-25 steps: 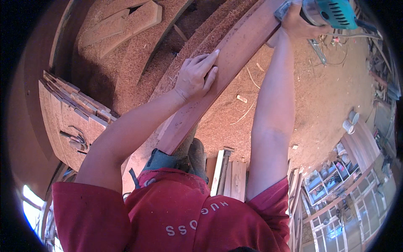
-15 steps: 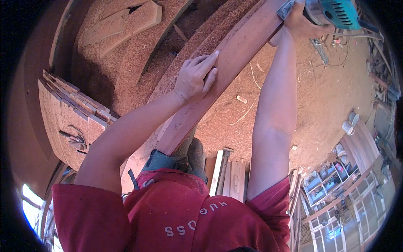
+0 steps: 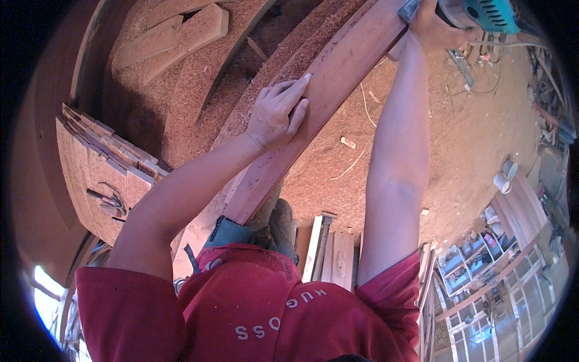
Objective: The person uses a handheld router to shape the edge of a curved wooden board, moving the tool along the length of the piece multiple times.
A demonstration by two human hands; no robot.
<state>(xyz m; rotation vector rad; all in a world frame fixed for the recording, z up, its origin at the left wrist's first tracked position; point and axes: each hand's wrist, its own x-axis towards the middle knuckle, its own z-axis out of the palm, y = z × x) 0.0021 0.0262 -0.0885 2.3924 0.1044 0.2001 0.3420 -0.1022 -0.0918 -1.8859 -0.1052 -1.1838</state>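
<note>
Head view, read left to right with the long reddish plank (image 3: 313,114) as landmark. Far left of the plank: a stack of thin boards (image 3: 102,163) standing on edge, dusted with sawdust, with small dark tools lying on its face, too small to name. Above and left of the plank: short offcuts (image 3: 181,33) half buried in a sawdust heap (image 3: 187,90), their lower edges hidden. On the plank's left edge, about midway along: left hand (image 3: 277,111), palm down, fingers together and extended, pressing flat on the wood rather than wrapped round it. Plank itself running diagonally from just above the red shirt (image 3: 253,308) to the upper edge of the picture; near end partly hidden behind a dark shoe (image 3: 280,220) and green trouser fabric. Just below the plank's near end: a few pale slats (image 3: 332,253), bottoms hidden by the shirt. At the plank's far end, top of the picture: right hand (image 3: 434,27) closed round a teal power tool (image 3: 482,12) resting on the wood; tool body cut off by the frame, working face not visible, kind hard to tell. Hands well apart along the plank. Right of the plank: sawdust-covered floor (image 3: 464,139), two small cans (image 3: 505,176), and shelving (image 3: 482,259) bent by the lens, contents indistinct.
</note>
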